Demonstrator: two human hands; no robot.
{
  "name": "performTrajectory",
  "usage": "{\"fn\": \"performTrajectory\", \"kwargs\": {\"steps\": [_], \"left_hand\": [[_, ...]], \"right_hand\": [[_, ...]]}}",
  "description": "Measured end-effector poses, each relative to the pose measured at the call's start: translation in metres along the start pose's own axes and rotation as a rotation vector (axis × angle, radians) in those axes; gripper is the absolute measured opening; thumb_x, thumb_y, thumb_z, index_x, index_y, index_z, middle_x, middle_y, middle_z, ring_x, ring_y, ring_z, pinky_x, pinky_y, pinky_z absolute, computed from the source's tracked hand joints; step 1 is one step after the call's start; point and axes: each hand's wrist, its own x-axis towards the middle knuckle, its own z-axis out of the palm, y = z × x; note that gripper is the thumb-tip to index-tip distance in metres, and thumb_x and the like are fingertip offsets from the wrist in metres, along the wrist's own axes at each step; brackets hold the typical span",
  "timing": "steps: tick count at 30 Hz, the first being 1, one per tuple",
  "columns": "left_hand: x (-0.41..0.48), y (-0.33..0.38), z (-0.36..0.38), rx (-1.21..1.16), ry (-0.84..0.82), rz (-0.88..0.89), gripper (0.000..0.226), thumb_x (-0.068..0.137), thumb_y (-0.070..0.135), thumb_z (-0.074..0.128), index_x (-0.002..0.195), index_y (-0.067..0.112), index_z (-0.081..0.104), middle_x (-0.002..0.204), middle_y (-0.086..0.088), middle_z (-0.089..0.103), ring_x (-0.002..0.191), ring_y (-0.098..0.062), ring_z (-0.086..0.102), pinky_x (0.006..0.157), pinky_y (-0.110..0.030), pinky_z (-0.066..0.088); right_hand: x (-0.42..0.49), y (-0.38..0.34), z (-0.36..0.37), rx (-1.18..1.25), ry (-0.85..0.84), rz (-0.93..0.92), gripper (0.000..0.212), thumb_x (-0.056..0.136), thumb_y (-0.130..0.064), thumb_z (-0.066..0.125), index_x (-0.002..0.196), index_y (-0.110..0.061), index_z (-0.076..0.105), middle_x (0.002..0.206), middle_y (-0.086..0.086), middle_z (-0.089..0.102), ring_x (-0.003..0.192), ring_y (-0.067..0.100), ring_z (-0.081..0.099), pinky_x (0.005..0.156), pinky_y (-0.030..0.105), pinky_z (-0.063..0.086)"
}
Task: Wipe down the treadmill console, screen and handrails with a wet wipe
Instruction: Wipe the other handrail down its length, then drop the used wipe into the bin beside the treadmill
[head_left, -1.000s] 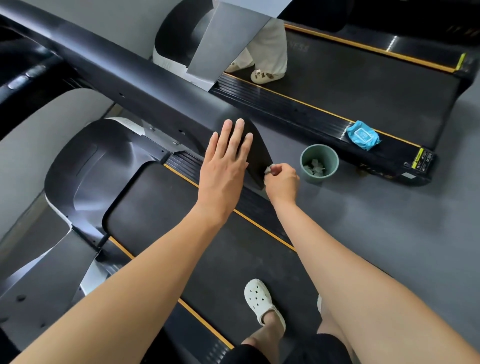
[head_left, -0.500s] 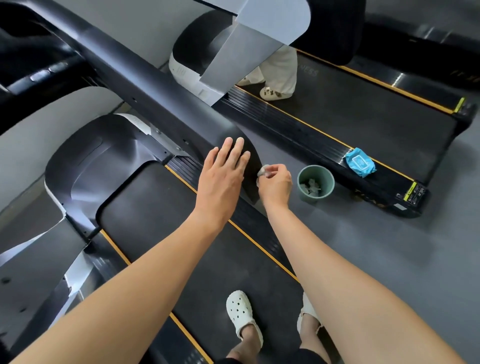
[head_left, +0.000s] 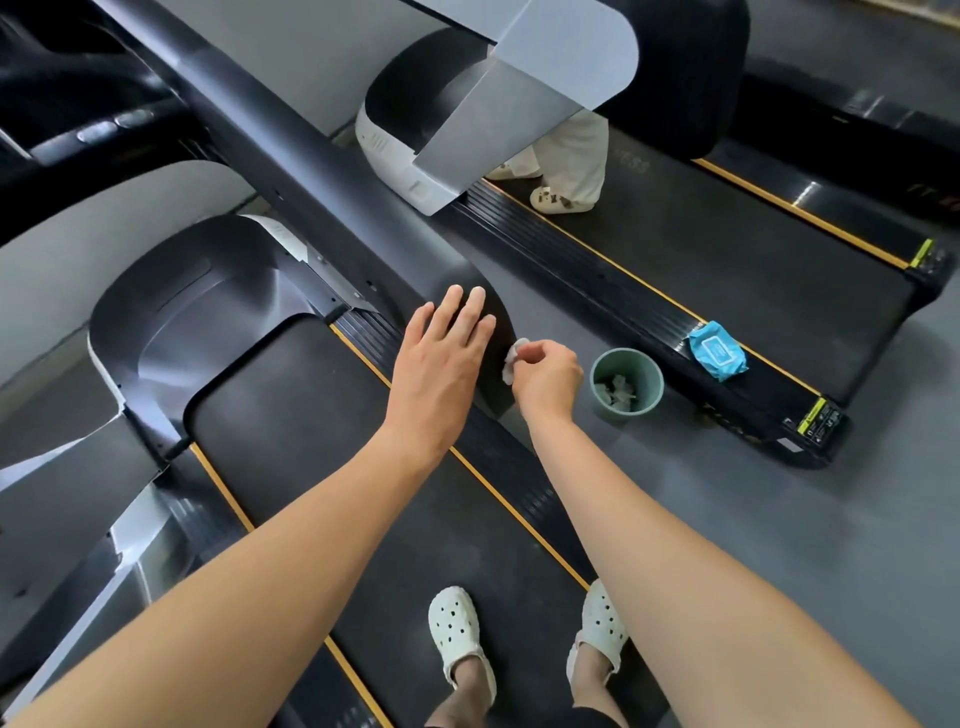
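At frame centre, the right hand (head_left: 548, 376) pinches a crumpled white wet wipe (head_left: 513, 358) against the long matte-black handrail's (head_left: 332, 208) rounded end; the flat, open left hand (head_left: 441, 358) rests just left.

1. Handrail (head_left: 311, 208) runs from far left down to mid-scene. Left hand (head_left: 441, 364) lies flat on its near end.
2. Right hand (head_left: 548, 376) is just right of the left, pinching the wet wipe (head_left: 514, 358) against the rail's end edge.
3. Bin (head_left: 626, 382) stands on the floor (head_left: 779, 519) between the two treadmills, right of that hand, with used wipes inside.
4. Wipe pack (head_left: 718, 351) lies on the neighbouring treadmill (head_left: 727, 270), at its near side edge, right of the bin.
5. Two shoes (head_left: 460, 639) stand on the near belt (head_left: 311, 415), below the hands.
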Motion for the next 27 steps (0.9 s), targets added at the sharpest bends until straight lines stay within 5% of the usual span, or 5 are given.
{"fn": "performTrajectory", "kwargs": {"steps": [6,15,20,24,27], "left_hand": [[0.000,0.001,0.000,-0.007,-0.011,-0.008,0.058,0.095,0.024,0.068,0.149,0.017,0.047,0.165,-0.008,0.031,0.154,-0.032,0.025,0.124,-0.048,0.023],[0.000,0.000,-0.011,-0.094,-0.051,-0.025,0.054,0.097,0.020,0.066,0.148,0.017,0.052,0.165,-0.008,0.033,0.154,-0.031,0.025,0.124,-0.049,0.025],[0.008,0.003,-0.033,-0.159,-0.089,-0.050,0.035,0.100,0.031,0.061,0.131,0.017,0.064,0.156,-0.007,0.047,0.146,-0.032,0.038,0.117,-0.047,0.034],[0.024,0.011,-0.056,-0.372,-0.064,-0.156,0.030,0.104,0.037,0.052,0.122,0.019,0.066,0.127,-0.001,0.064,0.121,-0.025,0.051,0.101,-0.040,0.043],[0.037,0.023,-0.067,-0.749,-0.166,-0.255,0.034,0.104,0.036,0.054,0.132,0.017,0.060,0.125,-0.002,0.065,0.118,-0.021,0.055,0.099,-0.039,0.049]], "right_hand": [[-0.014,-0.024,-0.002,0.120,0.012,-0.182,0.016,0.091,-0.004,0.066,0.090,-0.017,0.077,0.082,-0.010,0.068,0.081,0.011,0.066,0.075,0.019,0.052],[-0.022,0.013,-0.014,-0.157,-0.250,0.026,0.009,0.094,-0.011,0.068,0.092,-0.018,0.072,0.092,0.000,0.068,0.090,0.019,0.064,0.068,0.023,0.045],[-0.025,-0.016,-0.044,-0.020,-0.228,0.009,0.022,0.088,-0.005,0.069,0.103,-0.020,0.063,0.099,0.000,0.070,0.092,0.015,0.066,0.068,0.022,0.050],[-0.026,-0.040,-0.073,0.003,-0.157,-0.094,0.032,0.090,-0.011,0.073,0.119,-0.023,0.064,0.096,-0.010,0.069,0.092,0.011,0.065,0.081,0.027,0.056],[-0.026,-0.049,-0.089,0.027,-0.090,-0.117,0.017,0.091,-0.014,0.072,0.106,-0.022,0.072,0.092,-0.009,0.072,0.092,0.011,0.068,0.086,0.033,0.058]]}}
